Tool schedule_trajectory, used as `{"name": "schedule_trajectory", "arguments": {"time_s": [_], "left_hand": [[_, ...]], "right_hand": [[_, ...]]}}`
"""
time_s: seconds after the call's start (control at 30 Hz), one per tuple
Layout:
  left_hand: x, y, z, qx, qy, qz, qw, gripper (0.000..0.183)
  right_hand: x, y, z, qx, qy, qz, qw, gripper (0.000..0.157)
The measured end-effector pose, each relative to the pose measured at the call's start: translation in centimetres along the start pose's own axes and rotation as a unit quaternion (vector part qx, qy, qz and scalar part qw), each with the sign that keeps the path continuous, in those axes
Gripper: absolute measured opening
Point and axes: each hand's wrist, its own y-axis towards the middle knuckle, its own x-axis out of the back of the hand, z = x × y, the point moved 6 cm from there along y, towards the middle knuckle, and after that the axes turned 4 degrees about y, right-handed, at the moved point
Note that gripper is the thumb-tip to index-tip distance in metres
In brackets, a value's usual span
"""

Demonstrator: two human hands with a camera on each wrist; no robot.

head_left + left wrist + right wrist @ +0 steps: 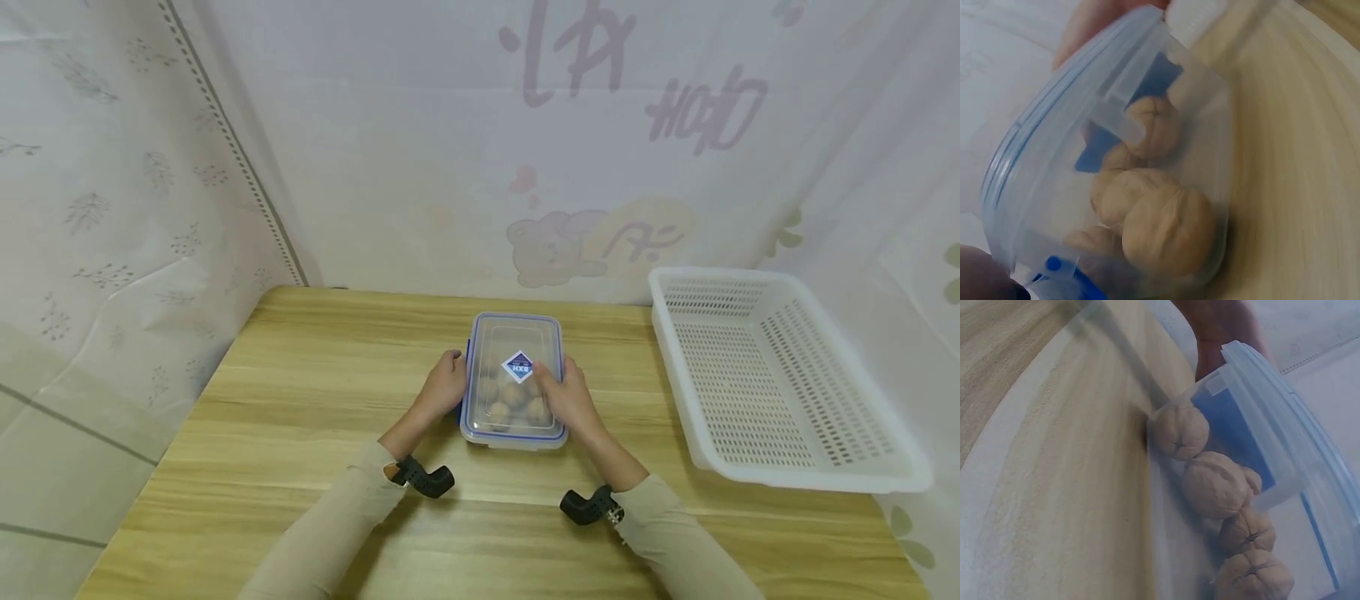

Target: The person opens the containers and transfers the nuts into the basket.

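Note:
A clear plastic food box [512, 333] with a blue-edged lid lies on the table, a diamond-shaped label [518, 367] on top. Several walnuts [500, 410] show through it, and both wrist views show walnuts [1169, 231] [1213, 484] through the end wall. My left hand [442, 387] holds the box's left side, beside a blue clasp [1072, 281] seen at the bottom of the left wrist view. On the other side, my right hand [573, 400] grips the right edge with its thumb over the lid. Whether the clasps are fastened, I cannot tell.
A white perforated plastic basket [678, 383] stands at the right of the wooden table [300, 400]. Patterned cloth [390, 167] hangs behind the table and along its sides. Each wrist wears a black camera mount [427, 479].

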Motion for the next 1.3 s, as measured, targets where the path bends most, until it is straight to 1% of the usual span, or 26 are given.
{"name": "schedule_trajectory", "arguments": {"time_s": [0.1, 0.2, 0.23, 0.3, 0.37, 0.5, 0.6, 0.7, 0.83, 1.1, 1.3], "left_hand": [[0.7, 0.1, -0.5, -0.026, 0.031, -0.007, 0.9991, 0.048], [1.5, 0.0, -1.3, -0.046, 0.037, -0.007, 0.9982, 0.046], [1.8, -0.1, -1.4, -0.048, 0.033, -0.001, 0.9983, 0.046], [2.2, -0.4, -1.9, -0.047, 0.019, 0.017, 0.9986, 0.046], [2.4, -0.6, -2.4, -0.045, -0.004, 0.044, 0.998, 0.046], [2.4, -1.3, -3.0, -0.039, -0.05, 0.106, 0.9924, 0.046], [2.4, -1.7, -3.0, -0.024, -0.06, 0.131, 0.9892, 0.047], [2.4, -2.0, -2.9, -0.007, -0.056, 0.135, 0.9892, 0.048], [2.4, -2.0, -3.0, 0.006, -0.044, 0.13, 0.9905, 0.049], [2.5, -1.8, -3.2, 0.019, -0.03, 0.128, 0.9912, 0.05], [2.5, -1.8, -3.4, 0.022, -0.031, 0.13, 0.9908, 0.05]], "right_hand": [[0.2, 0.2, -0.1, -0.013, -0.009, 0.019, 1.0, 0.065], [0.6, 0.4, 0.0, -0.024, -0.025, 0.039, 0.999, 0.07], [0.7, 0.4, 0.0, -0.028, -0.029, 0.045, 0.998, 0.071], [1.1, 0.2, 0.3, -0.027, -0.044, 0.048, 0.998, 0.072], [1.5, 0.0, 0.6, -0.017, -0.063, 0.043, 0.997, 0.071], [2.5, -0.5, 0.9, 0.002, -0.11, 0.025, 0.994, 0.065], [3.0, -1.0, 0.9, -0.001, -0.123, 0.026, 0.992, 0.058], [3.2, -1.4, 0.7, -0.016, -0.117, 0.04, 0.992, 0.055], [3.2, -1.6, 0.6, -0.025, -0.109, 0.052, 0.992, 0.054], [3.2, -1.7, 1.0, -0.022, -0.107, 0.051, 0.993, 0.054], [3.2, -1.8, 1.5, -0.013, -0.104, 0.052, 0.993, 0.053]]}}
